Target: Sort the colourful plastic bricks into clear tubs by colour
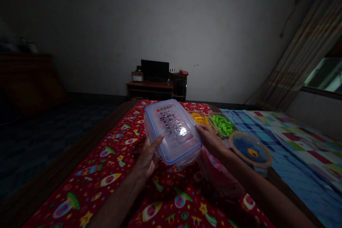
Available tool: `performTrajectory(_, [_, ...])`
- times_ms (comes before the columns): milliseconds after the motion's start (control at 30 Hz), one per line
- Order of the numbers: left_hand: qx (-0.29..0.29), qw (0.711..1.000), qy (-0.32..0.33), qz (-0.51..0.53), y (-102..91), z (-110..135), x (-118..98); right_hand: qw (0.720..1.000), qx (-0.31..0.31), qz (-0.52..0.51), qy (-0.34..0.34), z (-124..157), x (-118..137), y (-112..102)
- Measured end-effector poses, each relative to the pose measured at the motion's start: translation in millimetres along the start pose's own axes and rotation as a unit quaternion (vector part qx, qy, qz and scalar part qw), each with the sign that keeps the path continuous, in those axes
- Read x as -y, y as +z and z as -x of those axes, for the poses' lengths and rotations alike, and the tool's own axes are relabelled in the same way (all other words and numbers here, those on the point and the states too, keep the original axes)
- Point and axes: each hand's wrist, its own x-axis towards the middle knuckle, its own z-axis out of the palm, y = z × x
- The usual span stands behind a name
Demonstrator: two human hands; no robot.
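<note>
A clear plastic food container with a blue-edged lid and dark printed writing is held up in front of me, tilted. My left hand grips its near left side, the thumb lying over the lid's edge. On the right side, my right hand has its fingers closed on the container's edge. Behind my right hand stand a clear box of yellow pieces and a clear box of green pieces. Below my right forearm is a pinkish clear container, partly hidden.
A round container with a blue, orange-rimmed lid stands at the right. Red patterned cloth covers the table. Beyond it, a dark screen sits on a low stand by the wall. Checked bedding lies to the right.
</note>
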Motion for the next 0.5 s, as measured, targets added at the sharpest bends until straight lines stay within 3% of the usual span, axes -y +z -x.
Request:
performTrajectory(100, [-0.023,0.999,0.009,-0.031,-1.3,0.0,-3.3,0.986,0.015,0.158,-0.053,4.1,4.5,-5.6])
performTrajectory(167, [-0.040,0.996,0.032,-0.068,-7.9,-3.8,-14.7,0.958,-0.008,0.261,-0.115,12.1,7.4,-14.4])
performTrajectory(300, [-0.081,0.967,0.137,-0.200,-39.6,-20.6,-63.5,0.885,-0.060,0.410,-0.210,42.2,13.8,-53.2])
performTrajectory(367, [-0.138,0.915,0.193,-0.326,-59.9,-31.7,-93.0,0.853,-0.074,0.477,-0.200,57.8,14.6,-83.7])
performTrajectory(433, [-0.194,0.834,0.234,-0.461,-76.6,-42.4,-116.9,0.817,-0.110,0.538,-0.178,68.6,11.6,-118.9])
performTrajectory(500, [-0.151,0.769,0.268,-0.560,-86.5,-51.1,-129.6,0.782,-0.160,0.585,-0.144,73.7,4.3,-155.0])
